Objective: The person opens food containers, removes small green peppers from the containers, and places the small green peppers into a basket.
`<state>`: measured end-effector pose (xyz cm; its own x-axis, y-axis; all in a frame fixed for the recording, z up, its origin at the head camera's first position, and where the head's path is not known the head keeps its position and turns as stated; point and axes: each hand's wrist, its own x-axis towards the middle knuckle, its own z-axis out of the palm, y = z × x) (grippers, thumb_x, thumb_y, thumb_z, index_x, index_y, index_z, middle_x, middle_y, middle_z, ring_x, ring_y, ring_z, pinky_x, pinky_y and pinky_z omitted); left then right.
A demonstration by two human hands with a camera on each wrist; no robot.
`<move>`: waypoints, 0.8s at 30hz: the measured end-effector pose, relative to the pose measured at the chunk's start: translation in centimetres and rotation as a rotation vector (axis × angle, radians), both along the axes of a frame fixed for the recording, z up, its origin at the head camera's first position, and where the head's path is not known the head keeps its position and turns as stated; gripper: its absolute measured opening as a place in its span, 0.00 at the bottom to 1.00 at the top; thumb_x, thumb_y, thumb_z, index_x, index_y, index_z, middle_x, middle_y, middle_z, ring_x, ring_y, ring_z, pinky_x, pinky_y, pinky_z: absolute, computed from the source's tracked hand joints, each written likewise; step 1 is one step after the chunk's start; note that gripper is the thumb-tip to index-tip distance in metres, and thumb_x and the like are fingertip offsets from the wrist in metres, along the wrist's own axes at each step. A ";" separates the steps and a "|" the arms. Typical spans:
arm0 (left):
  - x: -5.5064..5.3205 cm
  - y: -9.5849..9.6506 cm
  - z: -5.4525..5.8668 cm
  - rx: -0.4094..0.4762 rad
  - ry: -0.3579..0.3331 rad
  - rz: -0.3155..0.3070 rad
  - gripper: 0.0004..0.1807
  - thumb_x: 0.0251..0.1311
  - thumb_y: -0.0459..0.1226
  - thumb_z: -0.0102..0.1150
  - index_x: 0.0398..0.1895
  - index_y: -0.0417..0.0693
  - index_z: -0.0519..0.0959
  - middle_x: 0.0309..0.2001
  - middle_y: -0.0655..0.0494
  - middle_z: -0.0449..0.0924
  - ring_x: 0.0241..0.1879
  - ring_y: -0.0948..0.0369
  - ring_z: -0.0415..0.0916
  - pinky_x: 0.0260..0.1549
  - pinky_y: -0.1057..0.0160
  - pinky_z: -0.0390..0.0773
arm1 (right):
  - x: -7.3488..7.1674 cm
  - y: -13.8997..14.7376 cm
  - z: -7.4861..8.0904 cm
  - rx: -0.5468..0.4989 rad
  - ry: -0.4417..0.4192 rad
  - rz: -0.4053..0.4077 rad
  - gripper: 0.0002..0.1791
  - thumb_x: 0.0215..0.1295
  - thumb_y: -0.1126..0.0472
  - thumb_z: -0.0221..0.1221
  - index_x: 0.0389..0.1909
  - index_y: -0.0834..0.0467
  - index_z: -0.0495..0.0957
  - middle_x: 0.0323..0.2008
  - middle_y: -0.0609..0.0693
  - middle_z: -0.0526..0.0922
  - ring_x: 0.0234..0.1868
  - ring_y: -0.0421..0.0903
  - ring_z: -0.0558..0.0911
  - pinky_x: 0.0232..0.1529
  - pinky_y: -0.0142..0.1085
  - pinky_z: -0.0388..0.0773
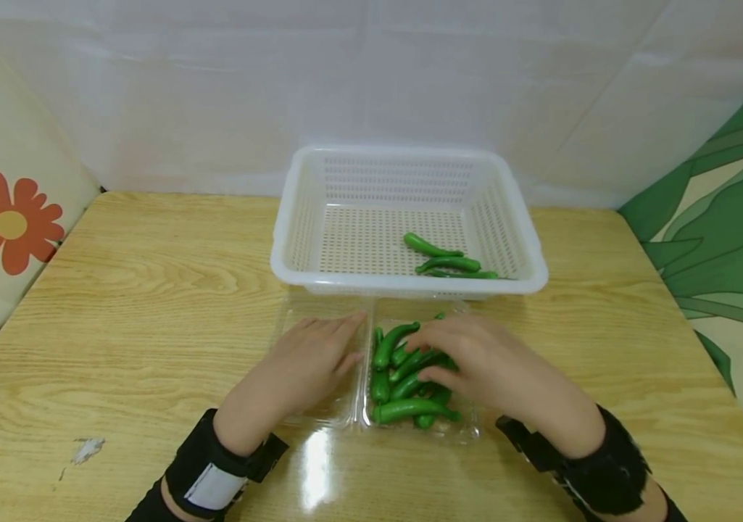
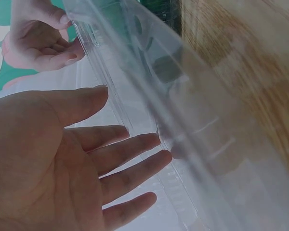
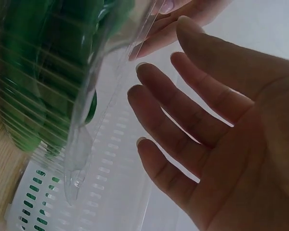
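Note:
A transparent plastic clamshell box (image 1: 366, 415) lies unfolded on the table, its two halves side by side. Green peppers (image 1: 410, 410) fill the right half; several show in the head view. Over the left half, the lid (image 1: 332, 419), my left hand (image 1: 311, 362) is spread with its fingers extended, the tips near the lid's edge (image 2: 154, 125). My right hand (image 1: 475, 354) hovers above the peppers, fingers slightly bent and apart. In the right wrist view its fingers (image 3: 159, 113) stand off the box wall (image 3: 82, 120) and hold nothing.
Behind the box stands a white perforated plastic basket (image 1: 404, 284), with a few green peppers (image 1: 452, 263) at its right front. The wooden table (image 1: 169, 304) meets a white sheet (image 1: 214, 109) at the back. Patterned panels stand at both sides.

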<state>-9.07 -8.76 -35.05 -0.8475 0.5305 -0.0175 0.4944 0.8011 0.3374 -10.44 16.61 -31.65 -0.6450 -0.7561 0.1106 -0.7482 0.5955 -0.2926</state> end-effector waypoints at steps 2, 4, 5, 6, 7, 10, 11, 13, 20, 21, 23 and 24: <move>0.0 0.0 0.0 0.000 -0.002 0.000 0.31 0.73 0.46 0.52 0.74 0.40 0.62 0.67 0.45 0.71 0.64 0.48 0.70 0.67 0.47 0.64 | 0.0 0.0 0.0 0.007 -0.009 -0.003 0.21 0.53 0.58 0.74 0.49 0.53 0.83 0.45 0.43 0.85 0.44 0.41 0.83 0.45 0.42 0.81; 0.0 0.0 0.0 0.000 -0.003 0.000 0.32 0.73 0.46 0.51 0.74 0.40 0.62 0.67 0.45 0.71 0.64 0.48 0.70 0.67 0.47 0.64 | 0.0 -0.1 -0.1 0.014 -0.017 -0.005 0.21 0.52 0.57 0.75 0.48 0.53 0.84 0.44 0.43 0.85 0.43 0.41 0.82 0.45 0.42 0.81; 0.0 0.0 0.0 -0.001 -0.003 -0.001 0.32 0.73 0.46 0.51 0.74 0.40 0.62 0.67 0.45 0.71 0.64 0.48 0.70 0.67 0.47 0.64 | 0.1 -0.1 -0.1 0.016 -0.020 -0.006 0.21 0.52 0.57 0.75 0.48 0.53 0.84 0.44 0.43 0.85 0.43 0.41 0.82 0.45 0.42 0.81; 0.0 0.0 -0.1 0.000 -0.003 -0.001 0.32 0.73 0.46 0.51 0.74 0.40 0.62 0.67 0.45 0.71 0.64 0.48 0.70 0.67 0.47 0.64 | 0.1 -0.1 -0.1 0.020 -0.023 -0.007 0.20 0.52 0.57 0.75 0.47 0.53 0.84 0.44 0.43 0.85 0.43 0.41 0.82 0.44 0.42 0.81; 0.0 0.0 -0.1 0.000 -0.002 -0.001 0.32 0.73 0.46 0.51 0.74 0.40 0.62 0.67 0.45 0.71 0.64 0.48 0.70 0.67 0.47 0.64 | 0.1 -0.1 -0.2 0.024 -0.026 -0.008 0.20 0.52 0.57 0.75 0.47 0.53 0.84 0.44 0.43 0.85 0.43 0.41 0.82 0.44 0.42 0.81; 0.0 0.0 -0.1 0.000 0.001 -0.004 0.32 0.73 0.46 0.52 0.74 0.40 0.62 0.67 0.45 0.71 0.64 0.48 0.70 0.67 0.47 0.64 | 0.2 -0.1 -0.3 0.031 -0.036 -0.011 0.20 0.50 0.57 0.76 0.46 0.53 0.84 0.43 0.43 0.85 0.42 0.41 0.82 0.43 0.41 0.81; 0.0 0.0 -0.1 0.001 0.002 -0.005 0.32 0.73 0.46 0.52 0.74 0.40 0.62 0.67 0.45 0.71 0.64 0.48 0.70 0.67 0.47 0.64 | 0.3 -0.1 -0.3 0.036 -0.039 -0.013 0.20 0.50 0.57 0.76 0.46 0.53 0.84 0.42 0.43 0.84 0.42 0.41 0.81 0.43 0.41 0.81; 0.0 0.0 -0.1 0.001 0.004 -0.005 0.32 0.73 0.46 0.52 0.74 0.40 0.62 0.67 0.45 0.71 0.64 0.47 0.70 0.67 0.47 0.64 | 0.3 -0.1 -0.3 0.044 -0.045 -0.017 0.20 0.50 0.57 0.76 0.45 0.54 0.84 0.42 0.43 0.84 0.42 0.41 0.81 0.43 0.41 0.80; 0.0 0.0 0.0 0.006 -0.002 -0.006 0.31 0.73 0.45 0.51 0.74 0.39 0.62 0.67 0.44 0.71 0.64 0.47 0.70 0.67 0.47 0.64 | 0.2 -0.2 -0.4 0.060 -0.074 -0.024 0.20 0.50 0.58 0.76 0.45 0.54 0.84 0.42 0.44 0.85 0.43 0.42 0.82 0.45 0.42 0.81; 0.0 -0.1 0.0 0.008 -0.002 -0.006 0.32 0.73 0.45 0.51 0.74 0.39 0.62 0.67 0.44 0.71 0.64 0.47 0.70 0.67 0.47 0.64 | 0.2 -0.2 -0.4 0.065 -0.076 -0.024 0.19 0.50 0.58 0.76 0.44 0.54 0.84 0.42 0.44 0.85 0.43 0.42 0.82 0.45 0.42 0.81; 0.1 -0.1 0.0 0.011 -0.001 -0.006 0.32 0.73 0.45 0.52 0.74 0.40 0.62 0.67 0.44 0.71 0.64 0.47 0.70 0.67 0.47 0.64 | 0.2 -0.3 -0.4 0.073 -0.084 -0.024 0.19 0.50 0.58 0.76 0.43 0.54 0.85 0.41 0.45 0.85 0.43 0.43 0.82 0.46 0.43 0.81; 0.1 -0.1 0.0 0.012 0.000 -0.006 0.32 0.73 0.45 0.52 0.74 0.39 0.62 0.67 0.44 0.71 0.64 0.47 0.70 0.67 0.47 0.64 | 0.2 -0.3 -0.4 0.076 -0.087 -0.023 0.18 0.50 0.59 0.76 0.43 0.54 0.85 0.41 0.45 0.85 0.43 0.43 0.83 0.46 0.44 0.81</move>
<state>-9.02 -8.85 -35.06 -0.8443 0.5357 -0.0108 0.4993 0.7939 0.3470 -10.23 16.27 -32.07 -0.6671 -0.7450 -0.0038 -0.7077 0.6352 -0.3093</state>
